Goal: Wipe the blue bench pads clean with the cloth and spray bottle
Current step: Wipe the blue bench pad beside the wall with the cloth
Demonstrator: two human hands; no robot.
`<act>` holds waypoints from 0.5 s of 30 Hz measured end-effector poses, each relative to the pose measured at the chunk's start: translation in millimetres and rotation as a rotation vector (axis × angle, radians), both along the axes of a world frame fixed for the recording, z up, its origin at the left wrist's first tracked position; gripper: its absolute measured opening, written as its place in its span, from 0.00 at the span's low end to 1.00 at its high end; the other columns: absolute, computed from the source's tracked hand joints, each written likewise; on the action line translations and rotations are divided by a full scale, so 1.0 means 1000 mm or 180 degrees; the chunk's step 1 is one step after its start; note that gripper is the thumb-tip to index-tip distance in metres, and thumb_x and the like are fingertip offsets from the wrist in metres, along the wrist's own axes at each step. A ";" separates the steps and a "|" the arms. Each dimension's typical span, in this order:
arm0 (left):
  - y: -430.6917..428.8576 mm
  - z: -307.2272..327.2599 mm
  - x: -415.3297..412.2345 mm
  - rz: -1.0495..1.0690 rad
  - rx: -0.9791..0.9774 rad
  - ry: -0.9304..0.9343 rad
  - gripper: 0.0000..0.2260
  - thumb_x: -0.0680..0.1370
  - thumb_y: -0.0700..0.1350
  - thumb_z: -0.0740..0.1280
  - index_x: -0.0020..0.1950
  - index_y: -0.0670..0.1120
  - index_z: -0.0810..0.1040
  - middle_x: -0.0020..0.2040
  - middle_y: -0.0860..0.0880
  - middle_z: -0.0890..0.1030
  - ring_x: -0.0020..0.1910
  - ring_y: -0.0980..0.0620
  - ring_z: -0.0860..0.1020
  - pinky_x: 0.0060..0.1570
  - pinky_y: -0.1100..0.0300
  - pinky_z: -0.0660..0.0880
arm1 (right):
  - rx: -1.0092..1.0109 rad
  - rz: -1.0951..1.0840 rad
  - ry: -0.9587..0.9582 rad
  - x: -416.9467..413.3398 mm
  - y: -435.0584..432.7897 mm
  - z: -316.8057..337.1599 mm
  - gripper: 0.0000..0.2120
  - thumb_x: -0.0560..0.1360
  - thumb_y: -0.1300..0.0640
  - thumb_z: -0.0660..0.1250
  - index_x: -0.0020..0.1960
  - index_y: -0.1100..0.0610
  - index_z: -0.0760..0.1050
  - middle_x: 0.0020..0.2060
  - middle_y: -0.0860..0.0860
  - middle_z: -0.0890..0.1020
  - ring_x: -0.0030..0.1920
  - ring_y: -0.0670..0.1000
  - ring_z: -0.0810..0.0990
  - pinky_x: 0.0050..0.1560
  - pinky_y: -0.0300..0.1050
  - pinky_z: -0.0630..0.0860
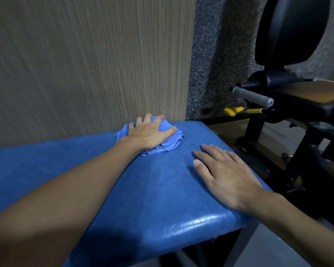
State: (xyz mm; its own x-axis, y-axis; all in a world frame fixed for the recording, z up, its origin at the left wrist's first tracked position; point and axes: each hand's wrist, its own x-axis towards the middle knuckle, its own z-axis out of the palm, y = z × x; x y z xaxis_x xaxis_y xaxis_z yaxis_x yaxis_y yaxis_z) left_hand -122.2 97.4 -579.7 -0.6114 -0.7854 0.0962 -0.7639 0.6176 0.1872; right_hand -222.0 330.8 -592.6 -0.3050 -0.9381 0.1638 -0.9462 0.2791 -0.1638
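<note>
Blue surface wiping, probably midway: gripping the bunched cloth (175, 140) in the left hand (149, 132) at the far edge of the bench pad (143, 189), just beside the wall panel (85, 64). Resting the right hand (226, 174) flat and relaxed on the pad, apart from the cloth. Seeing no spray bottle; judging more wiping needed.

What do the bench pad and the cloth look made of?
The bench pad looks like blue vinyl or faux leather: smooth, and its front edge shines. The cloth is probably soft, matte, light-blue fabric: it bunches in folds under the left hand.
</note>
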 end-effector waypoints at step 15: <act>0.163 0.005 0.106 -0.0780 -0.0123 -0.0401 0.45 0.64 0.76 0.37 0.80 0.62 0.45 0.81 0.54 0.46 0.80 0.49 0.45 0.77 0.44 0.46 | 0.0022 0.0020 -0.0346 0.006 0.008 0.009 0.22 0.84 0.44 0.46 0.74 0.46 0.66 0.77 0.47 0.62 0.78 0.48 0.55 0.77 0.48 0.48</act>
